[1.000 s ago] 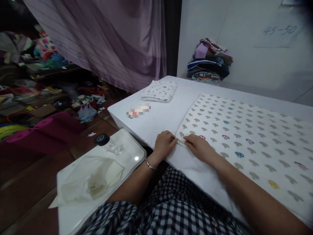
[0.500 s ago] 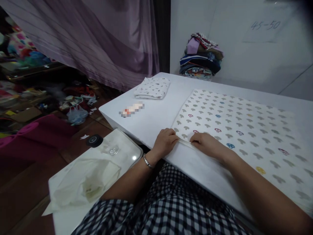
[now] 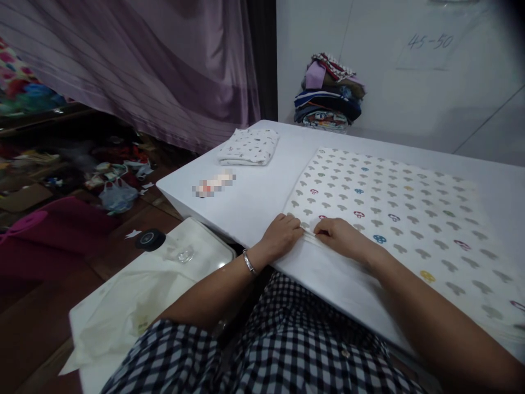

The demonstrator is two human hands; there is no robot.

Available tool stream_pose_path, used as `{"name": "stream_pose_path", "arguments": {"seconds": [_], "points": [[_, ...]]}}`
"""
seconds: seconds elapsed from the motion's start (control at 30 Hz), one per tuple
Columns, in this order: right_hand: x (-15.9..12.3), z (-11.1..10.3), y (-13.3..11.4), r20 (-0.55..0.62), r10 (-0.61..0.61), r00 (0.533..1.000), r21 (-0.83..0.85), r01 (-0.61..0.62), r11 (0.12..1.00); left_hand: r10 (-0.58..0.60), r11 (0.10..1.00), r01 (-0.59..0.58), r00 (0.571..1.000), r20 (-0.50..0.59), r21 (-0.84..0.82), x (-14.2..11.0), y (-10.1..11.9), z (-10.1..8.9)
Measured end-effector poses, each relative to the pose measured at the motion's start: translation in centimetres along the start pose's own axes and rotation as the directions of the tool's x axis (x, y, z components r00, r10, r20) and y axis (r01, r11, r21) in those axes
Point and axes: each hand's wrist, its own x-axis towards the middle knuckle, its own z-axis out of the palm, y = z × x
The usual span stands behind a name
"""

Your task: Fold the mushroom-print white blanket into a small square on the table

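A white cloth [image 3: 369, 191] printed with grey mushrooms and a few coloured ones lies spread on the white table [image 3: 254, 202]. At its near left corner, my left hand [image 3: 283, 234] has its fingers closed on the cloth's edge. Close beside it, my right hand [image 3: 338, 238] pinches the same near edge between thumb and fingers. The edge looks folded or layered between the two hands. The fingertips of both hands partly hide the fabric they grip.
A folded printed cloth [image 3: 250, 146] lies at the table's far left, near a blurred-out item [image 3: 214, 183]. Folded textiles [image 3: 330, 93] are stacked by the wall. Lower left, a white side table [image 3: 213, 241] bears a pale bag [image 3: 135, 306] and a black round object [image 3: 150, 239].
The view has shifted slightly, moving the scene left. My hands have come a little closer together along the cloth's near edge, and both still grip it.
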Motion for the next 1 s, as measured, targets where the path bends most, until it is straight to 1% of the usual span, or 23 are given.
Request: {"name": "stream_pose_path", "arguments": {"seconds": [0.07, 0.2, 0.33, 0.5, 0.63, 0.83, 1.0], "points": [[-0.1, -0.1, -0.1, -0.016, 0.006, 1.000, -0.018, -0.006, 1.000, 0.014, 1.000, -0.014, 1.000, -0.004, 0.017, 0.0, 0.0, 0.1], [-0.1, -0.2, -0.6, -0.042, 0.011, 0.999, -0.057, -0.013, 0.998, -0.011, 1.000, 0.011, 0.999, -0.043, -0.003, -0.4, 0.1, 0.1], [0.0, 0.1, -1.0, 0.010, -0.009, 1.000, -0.125, 0.011, 0.992, -0.029, 1.000, 0.029, 0.998, -0.050, -0.010, -1.0, 0.2, 0.0], [-0.2, 0.6, -1.2, 0.070, -0.039, 0.997, -0.200, 0.052, 0.978, -0.019, 0.998, 0.016, 0.998, -0.059, -0.059, -1.2, 0.0, 0.2], [-0.2, 0.7, -1.3, 0.067, -0.044, 0.997, -0.254, 0.060, 0.965, -0.037, 0.998, 0.034, 0.998, -0.060, -0.053, -1.2, -0.1, 0.4], [-0.1, 0.9, -1.4, 0.070, -0.031, 0.997, -0.297, 0.050, 0.954, -0.072, 0.990, 0.069, 0.997, -0.024, -0.121, -1.0, -0.2, 0.1], [-0.1, 1.0, -1.2, 0.078, -0.061, 0.995, -0.276, 0.080, 0.958, -0.074, 0.990, 0.066, 0.995, -0.060, -0.126, -1.2, -0.2, 0.0]]}}
